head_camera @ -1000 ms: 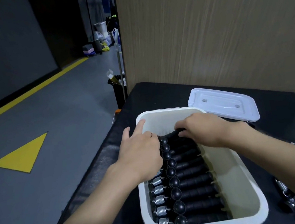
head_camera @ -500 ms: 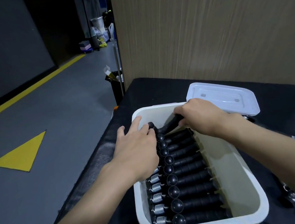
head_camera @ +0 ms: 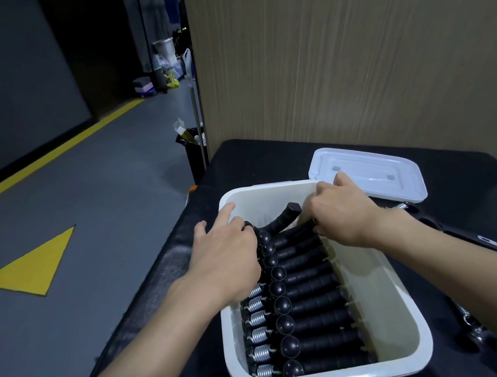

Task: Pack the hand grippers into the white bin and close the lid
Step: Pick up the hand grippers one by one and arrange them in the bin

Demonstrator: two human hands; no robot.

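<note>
The right hand (head_camera: 343, 217) has released the upper handle, and up it pops! Now it clamps the last black foam-handled hand gripper (head_camera: 285, 218) low at the far end of the white plastic bin (head_camera: 412, 309). The left hand (head_camera: 228, 263) steadies the spring end, grip unclear. The row is nearly packed, and the flat white lid (head_camera: 374, 179) waits beside the bin.

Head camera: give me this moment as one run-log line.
white bin: open | hand grippers: rowed inside | farthest gripper: one handle up | left hand: on its spring end | right hand: on handle ends | lid: off, on table
</note>
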